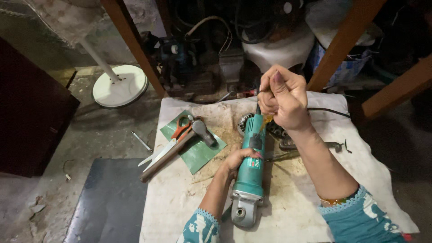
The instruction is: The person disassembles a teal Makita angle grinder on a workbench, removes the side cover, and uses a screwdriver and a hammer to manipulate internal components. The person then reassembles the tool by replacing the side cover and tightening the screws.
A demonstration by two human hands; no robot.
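Your left hand (237, 159) grips the teal grinder (250, 173) mid-cloth (180, 198); your right hand (281, 96) is closed, pinching its cord (328, 111) near the far edge.

The angle grinder (249, 173) at lower centre has a smooth, slightly glossy teal plastic body and a dull grey cast-metal head. It lies on a white cloth (180, 202), matt, creased and stained rusty brown near the middle. Left of centre, a green sheet (198, 155) looks like thin matt card or plastic. On it, the scissors (173, 139) show bright steel blades and glossy orange plastic handles, and the hammer (177, 148) has a dark metal head on a worn wooden handle. The fan base (120, 85) at upper left is smooth white plastic. The floor (81, 135) is rough grey concrete. Wooden beams (130, 40) along the top look brown and matt.
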